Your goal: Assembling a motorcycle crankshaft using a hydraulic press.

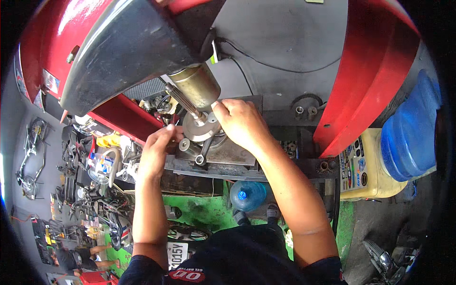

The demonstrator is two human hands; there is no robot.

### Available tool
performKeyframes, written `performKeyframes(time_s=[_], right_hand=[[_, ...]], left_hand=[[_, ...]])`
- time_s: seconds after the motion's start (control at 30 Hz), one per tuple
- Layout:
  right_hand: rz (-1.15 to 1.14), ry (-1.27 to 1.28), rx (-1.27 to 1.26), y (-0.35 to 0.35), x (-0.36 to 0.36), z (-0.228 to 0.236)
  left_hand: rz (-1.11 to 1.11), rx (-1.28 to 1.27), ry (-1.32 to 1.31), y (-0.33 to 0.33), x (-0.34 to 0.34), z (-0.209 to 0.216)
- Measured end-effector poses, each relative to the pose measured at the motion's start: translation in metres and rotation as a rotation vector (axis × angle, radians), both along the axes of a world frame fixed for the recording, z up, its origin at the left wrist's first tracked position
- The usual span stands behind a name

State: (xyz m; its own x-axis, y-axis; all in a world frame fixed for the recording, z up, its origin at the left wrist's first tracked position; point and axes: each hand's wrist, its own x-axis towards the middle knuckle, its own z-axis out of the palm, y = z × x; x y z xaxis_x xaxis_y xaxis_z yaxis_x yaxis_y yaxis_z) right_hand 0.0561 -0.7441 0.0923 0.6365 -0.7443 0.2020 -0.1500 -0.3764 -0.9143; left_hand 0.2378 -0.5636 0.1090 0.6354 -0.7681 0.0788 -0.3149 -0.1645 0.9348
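A motorcycle crankshaft (198, 129) stands with its round web on a steel plate (232, 153). Its splined shaft points up, tilted, beside the brass-coloured press ram (197, 86). From under the web a connecting rod (204, 152) sticks out toward me. My left hand (156, 148) has its curled thumb and fingers at the web's left edge. On the other side, my right hand (241, 121) is closed over the web's right edge, thumb up near the ram; its other fingers are partly hidden. A short metal cylinder (188, 146) lies next to the rod.
Red press uprights (365, 80) flank the work. Small metal sleeves (299, 111) sit on the bench at right. Below the bench edge stands a blue water jug (247, 195). Right of the press are a yellow container (368, 164) and another blue jug (409, 128). Parts clutter the left side.
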Motion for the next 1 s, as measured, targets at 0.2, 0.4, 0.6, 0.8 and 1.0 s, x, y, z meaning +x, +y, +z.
performKeyframes(time_s=[0.2,0.4,0.6,0.8,1.0], right_hand=[[-0.018,-0.03,-0.045,0.0,0.001,-0.001],[-0.001,0.052,0.01,0.001,0.001,0.0],[-0.033,-0.015,-0.016,0.003,0.001,0.001],[-0.024,-0.002,-0.028,0.004,0.0,0.002],[-0.03,0.017,-0.036,0.004,0.0,0.003]], left_hand=[[-0.2,0.123,0.177,-0.023,0.008,0.002],[-0.192,0.075,0.195,-0.028,-0.004,0.0],[-0.184,0.067,0.244,-0.027,-0.002,-0.005],[-0.205,0.097,0.217,-0.031,0.0,-0.006],[-0.214,0.079,0.22,-0.03,-0.002,-0.005]])
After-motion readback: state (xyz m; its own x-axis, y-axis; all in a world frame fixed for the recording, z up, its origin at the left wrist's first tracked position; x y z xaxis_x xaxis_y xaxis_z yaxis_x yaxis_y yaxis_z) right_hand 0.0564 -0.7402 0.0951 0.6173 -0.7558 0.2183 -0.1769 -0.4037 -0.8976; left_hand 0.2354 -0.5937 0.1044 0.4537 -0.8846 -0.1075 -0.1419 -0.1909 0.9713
